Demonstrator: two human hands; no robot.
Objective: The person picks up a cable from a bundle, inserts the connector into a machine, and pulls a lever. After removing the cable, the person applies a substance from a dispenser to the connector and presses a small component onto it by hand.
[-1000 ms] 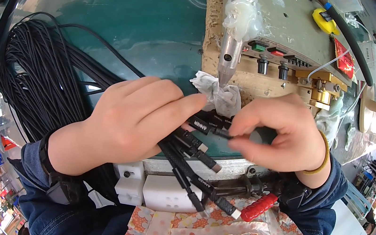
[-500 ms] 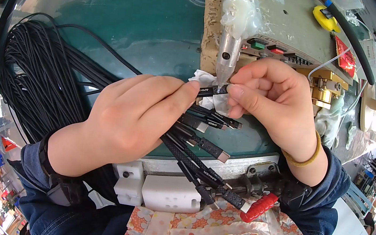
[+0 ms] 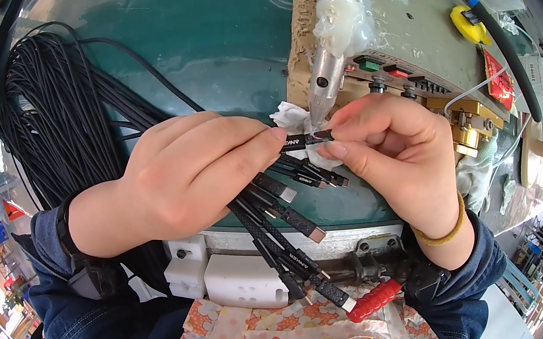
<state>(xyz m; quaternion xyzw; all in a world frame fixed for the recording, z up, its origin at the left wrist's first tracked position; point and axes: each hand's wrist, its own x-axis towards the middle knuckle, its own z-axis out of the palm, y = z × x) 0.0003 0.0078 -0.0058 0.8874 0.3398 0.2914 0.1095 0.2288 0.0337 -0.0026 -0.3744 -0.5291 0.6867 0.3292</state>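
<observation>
My left hand [image 3: 193, 166] is closed on a black cable connector [image 3: 296, 141], thumb and fingers pinching its body. The thumb and index finger of my right hand [image 3: 396, 158] pinch the dark end piece [image 3: 324, 135] of that same connector. Just above it, the pointed tip of a metal nozzle [image 3: 322, 101] comes down; whether they touch I cannot tell. Beneath my left hand, several other black cable plugs [image 3: 305, 223] fan out toward the lower right. A crumpled white tissue [image 3: 290, 116] lies behind the connector.
A thick bundle of black braided cables [image 3: 63, 108] lies left on the green mat [image 3: 189, 14]. At the back right stands a grey control box [image 3: 400, 29]. White blocks [image 3: 246, 281] and a red-handled clamp [image 3: 374, 300] line the near edge. A brass fixture [image 3: 469, 123] sits right.
My right fingers have shifted slightly down and now pinch the connector's end. The connector has dropped a little away from the nozzle tip. My left hand keeps its hold.
</observation>
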